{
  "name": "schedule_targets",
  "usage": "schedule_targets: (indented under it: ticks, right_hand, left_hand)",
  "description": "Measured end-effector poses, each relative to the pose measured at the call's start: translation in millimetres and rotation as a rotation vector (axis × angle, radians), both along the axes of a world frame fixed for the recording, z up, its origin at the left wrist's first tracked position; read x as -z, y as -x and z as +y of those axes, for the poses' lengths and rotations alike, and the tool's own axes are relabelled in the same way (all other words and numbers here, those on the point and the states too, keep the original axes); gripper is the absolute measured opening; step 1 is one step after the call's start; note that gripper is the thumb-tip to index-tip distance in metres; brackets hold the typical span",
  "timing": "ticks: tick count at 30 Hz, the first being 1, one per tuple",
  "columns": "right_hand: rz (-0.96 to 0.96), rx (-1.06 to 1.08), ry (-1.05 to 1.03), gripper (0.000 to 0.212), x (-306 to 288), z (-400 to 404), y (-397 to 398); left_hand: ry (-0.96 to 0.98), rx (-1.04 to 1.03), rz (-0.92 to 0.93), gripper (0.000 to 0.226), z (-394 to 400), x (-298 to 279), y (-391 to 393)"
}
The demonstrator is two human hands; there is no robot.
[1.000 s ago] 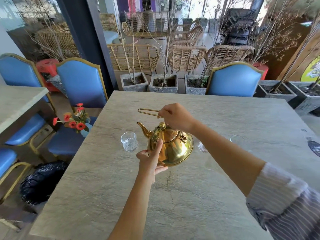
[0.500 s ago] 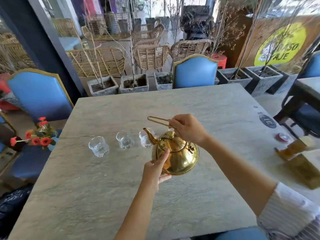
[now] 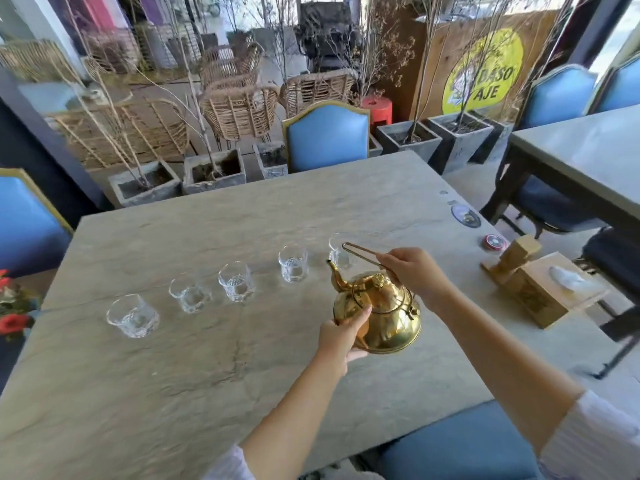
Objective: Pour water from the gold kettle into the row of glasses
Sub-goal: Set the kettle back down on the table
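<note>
Bright daylight, soft blur, bowed edges.

Kettle: round polished gold metal kettle (image 3: 384,317), tilted, spout beside the rightmost glass.
Hands: right hand (image 3: 414,270) grips the wire handle; left hand (image 3: 341,336) steadies the body.
Glasses: five clear faceted glasses (image 3: 236,281) in a row on the grey stone bench (image 3: 207,375).

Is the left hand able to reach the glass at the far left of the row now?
Probably not yet: the left hand is pressed against the gold kettle, supporting it, though the table toward that glass is bare.
</note>
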State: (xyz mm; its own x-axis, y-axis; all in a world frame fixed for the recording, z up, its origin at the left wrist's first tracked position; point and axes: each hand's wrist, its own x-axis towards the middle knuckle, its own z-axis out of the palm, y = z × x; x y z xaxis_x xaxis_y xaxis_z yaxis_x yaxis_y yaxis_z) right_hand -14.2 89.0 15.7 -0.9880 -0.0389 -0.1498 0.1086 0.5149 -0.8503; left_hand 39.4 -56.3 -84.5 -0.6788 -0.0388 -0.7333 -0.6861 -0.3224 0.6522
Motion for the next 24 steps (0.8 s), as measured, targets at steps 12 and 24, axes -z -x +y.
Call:
schedule_targets:
  ticks: [12,24]
  right_hand:
    - [-0.008,0.167,0.108,0.047,32.3,79.5,17.0]
    - [-0.012,0.074,0.108,0.047,52.1,97.0,33.3]
  left_hand:
    - [0.005,-0.008,0.017,0.093,76.3,29.9,30.7]
    - [0.032,-0.082,-0.006,0.083,96.1,52.1,38.2]
